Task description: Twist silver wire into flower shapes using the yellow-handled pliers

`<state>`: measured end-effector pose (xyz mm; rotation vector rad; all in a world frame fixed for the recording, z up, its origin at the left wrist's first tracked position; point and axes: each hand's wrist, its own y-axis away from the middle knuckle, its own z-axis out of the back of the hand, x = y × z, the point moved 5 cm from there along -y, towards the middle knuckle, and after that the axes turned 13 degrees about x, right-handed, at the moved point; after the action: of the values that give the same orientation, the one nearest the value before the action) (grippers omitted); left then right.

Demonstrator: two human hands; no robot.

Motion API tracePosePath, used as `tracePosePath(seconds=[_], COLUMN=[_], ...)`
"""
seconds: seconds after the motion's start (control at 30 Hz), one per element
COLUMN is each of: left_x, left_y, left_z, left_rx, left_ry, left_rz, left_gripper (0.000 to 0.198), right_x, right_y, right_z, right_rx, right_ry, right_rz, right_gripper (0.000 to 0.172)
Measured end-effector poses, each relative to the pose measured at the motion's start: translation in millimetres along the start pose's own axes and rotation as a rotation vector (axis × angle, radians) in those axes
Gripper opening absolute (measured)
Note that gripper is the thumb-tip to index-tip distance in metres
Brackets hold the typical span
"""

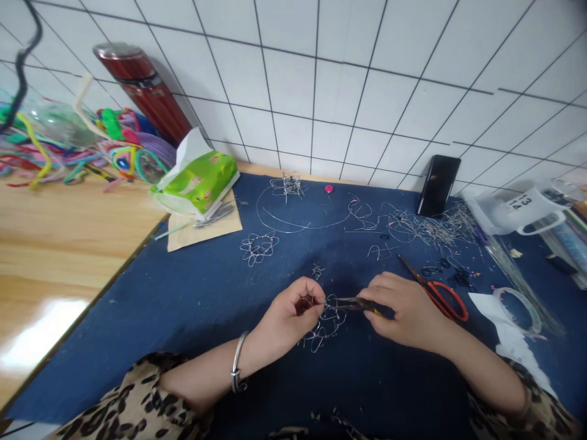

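My left hand [296, 310] pinches a looped wire piece [321, 333] with small pinkish beads, above the blue mat. In my right hand [406, 308] are pliers [351, 302] with dark jaws and a bit of yellow on the handle. The jaw tips reach the wire close to my left fingertips; whether they grip it I cannot tell. Just beyond my left hand lies a small twisted wire bit [317, 271]. A flower-shaped wire ring [259, 247] with beads rests farther left. Beside my right hand are scissors [444, 299] with orange handles.
Loose wire pieces [422, 226] heap at the back right, near an upright black phone [439, 185] and a white mug [527, 211]. A green tissue pack [202, 183] and red thermos [144, 91] stand back left. Pipe cleaners [46, 153] pile up at far left.
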<state>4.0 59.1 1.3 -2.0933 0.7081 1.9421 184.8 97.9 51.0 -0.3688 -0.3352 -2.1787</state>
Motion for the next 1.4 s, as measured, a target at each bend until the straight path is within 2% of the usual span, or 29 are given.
tracePosePath(seconds=[0.37, 0.73, 1.13, 1.23, 1.4], left_x=[2, 3, 10, 10, 11], left_y=[-1, -2, -4, -4, -3], left_z=[-0.5, -3.8, -3.8, -3.2, 1.4], left_rx=[0.017, 0.084, 0.195, 0.187, 0.106], left_ry=[-0.008, 0.021, 0.312, 0.325, 0.218], left_rz=[0.006, 0.023, 0.026, 0.007, 0.029], left_gripper=[0.006, 0.01, 0.015, 0.013, 0.009], right_x=[1, -3, -1, 0, 1], right_y=[1, -3, -2, -3, -2], right_z=[-4, -9, -12, -12, -13], right_rx=[0.083, 0.106, 0.029, 0.034, 0.034], right_ry=[0.013, -0.14, -0.028, 0.028, 0.028], right_rz=[-0.029, -0.038, -0.002, -0.005, -0.017], right_gripper=[0.021, 0.017, 0.019, 0.02, 0.019])
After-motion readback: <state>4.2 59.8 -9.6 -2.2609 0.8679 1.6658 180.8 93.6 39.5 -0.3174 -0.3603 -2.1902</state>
